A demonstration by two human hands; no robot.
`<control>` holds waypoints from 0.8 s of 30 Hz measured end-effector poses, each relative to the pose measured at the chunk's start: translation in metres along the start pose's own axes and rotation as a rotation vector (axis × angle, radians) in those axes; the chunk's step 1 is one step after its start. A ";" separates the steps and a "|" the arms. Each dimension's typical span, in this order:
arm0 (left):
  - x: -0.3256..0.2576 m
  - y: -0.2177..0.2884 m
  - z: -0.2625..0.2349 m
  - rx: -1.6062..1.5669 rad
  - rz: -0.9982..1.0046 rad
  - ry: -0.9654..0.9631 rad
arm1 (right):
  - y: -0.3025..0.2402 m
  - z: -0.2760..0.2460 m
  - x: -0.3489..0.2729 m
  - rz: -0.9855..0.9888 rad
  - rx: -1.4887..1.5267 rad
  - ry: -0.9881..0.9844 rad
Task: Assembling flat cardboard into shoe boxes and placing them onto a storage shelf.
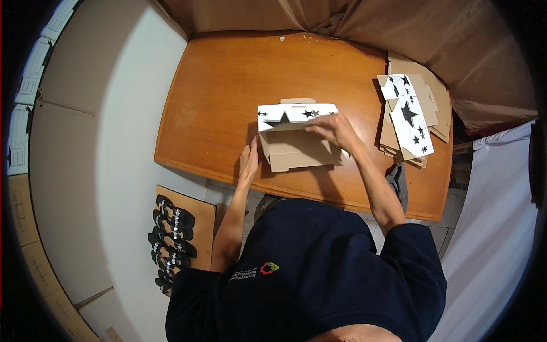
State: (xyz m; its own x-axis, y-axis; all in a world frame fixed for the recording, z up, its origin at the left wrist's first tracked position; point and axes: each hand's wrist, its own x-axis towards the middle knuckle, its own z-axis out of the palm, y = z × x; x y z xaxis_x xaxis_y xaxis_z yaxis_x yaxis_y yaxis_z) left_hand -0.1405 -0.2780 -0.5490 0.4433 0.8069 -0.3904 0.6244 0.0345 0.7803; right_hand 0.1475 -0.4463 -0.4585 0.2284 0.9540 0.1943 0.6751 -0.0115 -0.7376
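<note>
Viewing the workspace from above, we find an open cardboard box (296, 145) at the near middle of a wooden table (228, 85), its open side turned toward the person and its brown interior exposed. We note the white panel (269, 122) along its top, patterned with dark stars, a brown tab (297, 101) projecting beyond the far edge and a brown flap (290, 160) along the near side. We see the left hand (248, 162) against the box's left side, its fingers extended and close together; whether it grips the wall, we cannot tell. We observe the right hand (336, 130) over the right part of the box, thumb and fingers pinching the near edge of the white panel.

To the right on the same table, well apart from the box, we distinguish a stack of flat cardboard (427, 85), topped by a white star-patterned piece (405, 128). Near the table's close edge, below this stack, we identify a grey cloth (399, 185). At lower left, beside the table, we locate a brown board (204, 216) bearing black sandals (185, 222) with shiny straps. Brown fabric (239, 14) hangs behind the table; white cloth (496, 188) hangs at right.
</note>
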 end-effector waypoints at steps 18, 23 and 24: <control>0.026 0.048 0.044 -0.256 0.138 -0.127 | 0.048 -0.008 0.041 0.095 -0.488 0.065; 0.024 0.056 0.051 -0.211 0.258 -0.082 | 0.044 -0.033 -0.044 0.348 -0.315 0.301; 0.023 0.056 0.051 -0.205 0.259 -0.091 | 0.039 -0.031 -0.060 0.426 -0.244 0.277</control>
State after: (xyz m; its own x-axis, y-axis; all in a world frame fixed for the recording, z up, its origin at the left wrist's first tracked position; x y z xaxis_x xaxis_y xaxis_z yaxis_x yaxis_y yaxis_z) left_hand -0.0627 -0.2878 -0.5392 0.6317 0.7488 -0.2009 0.3450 -0.0394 0.9378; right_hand 0.1821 -0.5134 -0.4791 0.6696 0.7361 0.0991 0.6181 -0.4783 -0.6238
